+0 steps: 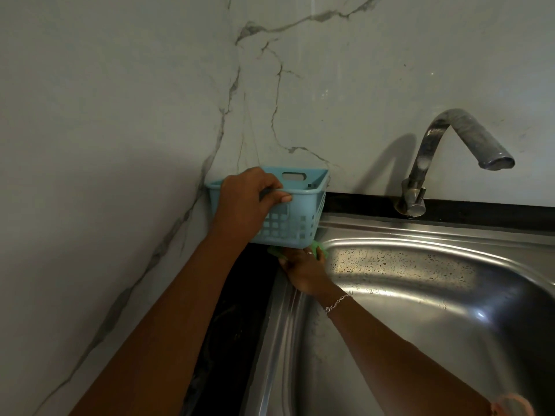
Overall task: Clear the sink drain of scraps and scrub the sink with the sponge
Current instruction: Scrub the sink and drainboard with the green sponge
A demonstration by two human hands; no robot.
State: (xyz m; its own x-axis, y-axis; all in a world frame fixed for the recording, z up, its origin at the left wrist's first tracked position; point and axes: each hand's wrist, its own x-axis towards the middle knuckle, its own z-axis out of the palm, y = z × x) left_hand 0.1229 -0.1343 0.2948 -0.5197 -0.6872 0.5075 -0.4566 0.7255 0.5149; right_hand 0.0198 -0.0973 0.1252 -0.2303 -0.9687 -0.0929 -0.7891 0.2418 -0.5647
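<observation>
My left hand (249, 199) grips the near rim of a light blue plastic basket (297, 217) and holds it lifted in the sink's back left corner, against the marble wall. Directly under the basket, my right hand (303, 271) presses a green sponge (318, 247) onto the steel sink rim (390, 229); only small bits of the sponge show past the fingers. The steel sink bowl (435, 295) spreads to the right, speckled with water drops. The drain is out of view.
A curved steel faucet (429, 163) stands at the back right on a black counter strip (480, 211), its spout over the bowl. A black counter edge (234, 325) runs along the sink's left side. White marble walls (120, 115) close off the corner.
</observation>
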